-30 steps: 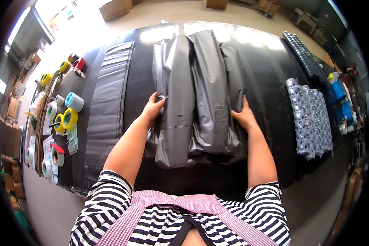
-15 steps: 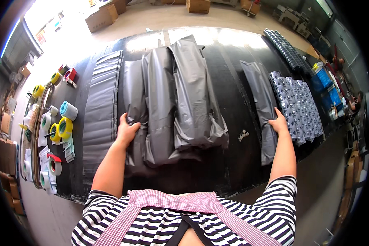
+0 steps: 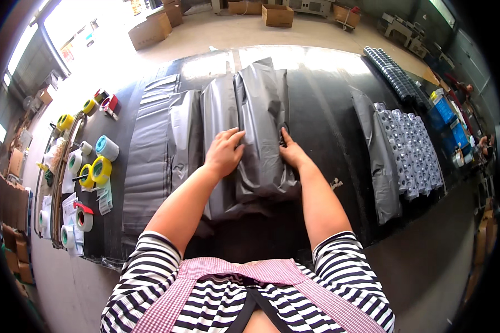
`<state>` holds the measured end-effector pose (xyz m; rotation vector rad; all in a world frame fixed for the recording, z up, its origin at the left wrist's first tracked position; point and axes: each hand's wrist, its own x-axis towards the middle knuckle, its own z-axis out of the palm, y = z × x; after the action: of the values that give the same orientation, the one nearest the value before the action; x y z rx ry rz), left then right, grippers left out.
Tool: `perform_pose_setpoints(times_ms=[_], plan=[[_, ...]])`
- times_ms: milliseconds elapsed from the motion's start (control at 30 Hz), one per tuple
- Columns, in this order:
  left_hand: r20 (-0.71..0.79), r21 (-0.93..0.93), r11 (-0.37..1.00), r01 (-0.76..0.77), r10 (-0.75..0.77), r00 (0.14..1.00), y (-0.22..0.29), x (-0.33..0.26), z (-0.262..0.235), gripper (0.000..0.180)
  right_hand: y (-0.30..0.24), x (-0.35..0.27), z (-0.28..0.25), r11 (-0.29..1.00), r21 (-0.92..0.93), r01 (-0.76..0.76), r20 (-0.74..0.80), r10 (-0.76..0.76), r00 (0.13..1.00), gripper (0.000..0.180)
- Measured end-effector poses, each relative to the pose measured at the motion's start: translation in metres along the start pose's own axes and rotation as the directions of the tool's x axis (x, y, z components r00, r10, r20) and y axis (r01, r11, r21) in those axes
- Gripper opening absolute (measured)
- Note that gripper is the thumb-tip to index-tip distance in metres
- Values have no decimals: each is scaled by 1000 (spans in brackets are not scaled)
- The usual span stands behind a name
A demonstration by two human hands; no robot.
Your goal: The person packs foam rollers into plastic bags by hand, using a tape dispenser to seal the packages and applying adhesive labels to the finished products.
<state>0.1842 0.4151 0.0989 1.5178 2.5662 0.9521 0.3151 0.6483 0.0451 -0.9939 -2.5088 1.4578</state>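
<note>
Several long grey plastic-wrapped bundles lie side by side across the black table. The tallest, the right-hand bundle (image 3: 261,105), sits between my two hands. My left hand (image 3: 224,151) reaches over the middle bundle (image 3: 219,111), its fingers curled against the tall bundle's left edge. My right hand (image 3: 291,150) grips the right edge of the same bundle, some fingers tucked out of sight beneath the film. To the left lie a narrower grey bundle (image 3: 184,125) and a flat stack of grey plastic sheets (image 3: 147,161).
Another grey bundle (image 3: 376,161) lies at the right, beside clear dimpled plastic rolls (image 3: 408,150) and a dark dimpled roll (image 3: 393,72) behind. Tape rolls (image 3: 101,170), a red tape dispenser (image 3: 109,105) and papers line the left edge. Cardboard boxes (image 3: 278,15) stand on the floor beyond.
My right hand has left the separate bundle on the right and moved left to the tall bundle. My left hand has moved right, from the narrow bundle to the tall one. The view has shifted slightly.
</note>
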Motion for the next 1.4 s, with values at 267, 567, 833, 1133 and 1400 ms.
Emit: perform_pose_setpoints(times_ms=[267, 567, 833, 1133, 1400], plan=[[281, -158, 877, 455, -401, 872, 31, 81, 43, 124, 15, 20, 2, 963, 225, -149, -220, 200, 955, 105], [332, -180, 904, 387, -315, 889, 32, 77, 75, 132, 21, 17, -9, 890, 414, -192, -23, 222, 975, 101], [444, -614, 674, 411, -136, 886, 166, 38, 165, 128, 108, -106, -146, 994, 101, 46, -296, -14, 955, 68], [414, 263, 933, 246, -339, 845, 163, 75, 126, 86, 66, -202, -95, 779, -467, -419, -373, 256, 892, 109], [588, 54, 956, 289, -265, 765, 193, 56, 120, 98, 120, -180, -173, 782, -438, -444, -490, 207, 847, 100]])
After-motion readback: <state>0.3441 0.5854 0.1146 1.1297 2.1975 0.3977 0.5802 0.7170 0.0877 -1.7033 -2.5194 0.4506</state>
